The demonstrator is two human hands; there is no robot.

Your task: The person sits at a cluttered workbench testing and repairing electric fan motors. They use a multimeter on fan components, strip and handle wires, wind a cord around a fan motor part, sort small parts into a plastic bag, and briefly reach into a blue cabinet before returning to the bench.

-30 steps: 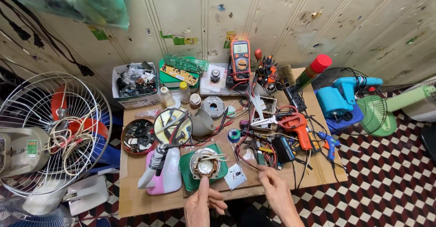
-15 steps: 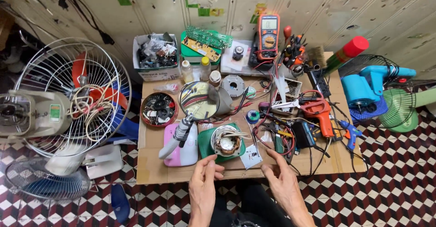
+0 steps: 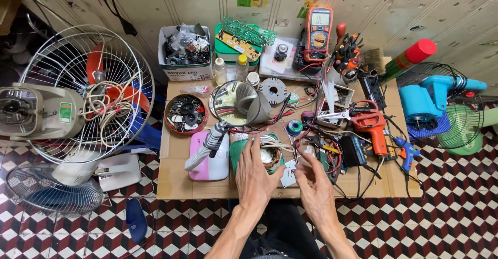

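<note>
**Both hands over the fan motor at the front edge of the bench**

I see my left hand point(image 3: 255, 175) lying flat on the green mat point(image 3: 237, 152), fingers spread and extended, not clamped on anything. Its fingertips reach the left side of the fan motor point(image 3: 270, 154), a round stator with copper windings and pale leads, which sits on that mat near the front centre of the cardboard-covered table point(image 3: 171, 178). My thumb points right, toward a small white card point(image 3: 288, 176) lying just beside the motor.

My right hand point(image 3: 313, 182) is just to the right of the motor, fingers loosely curled and slightly apart. I cannot tell whether the fingertips pinch one of the wires there; the tangle of red and black leads point(image 3: 332, 160) hides the contact.

Surrounding items, left to right:

1. A pink flat case point(image 3: 210, 160) touches the mat's left edge, with a grey ribbed hose point(image 3: 207, 146) lying across it.
2. A round red tin point(image 3: 185, 114) of small metal parts stands behind the case.
3. A magnifier lamp point(image 3: 236, 102) with a grey cone shade stands behind the motor.
4. An orange glue gun point(image 3: 372, 127) lies to the right, well apart from my hands.
5. An orange multimeter point(image 3: 317, 33) leans against the wall at the back.

A white fan with a wire guard point(image 3: 78, 98) stands on the tiled floor to the left of the table.
</note>
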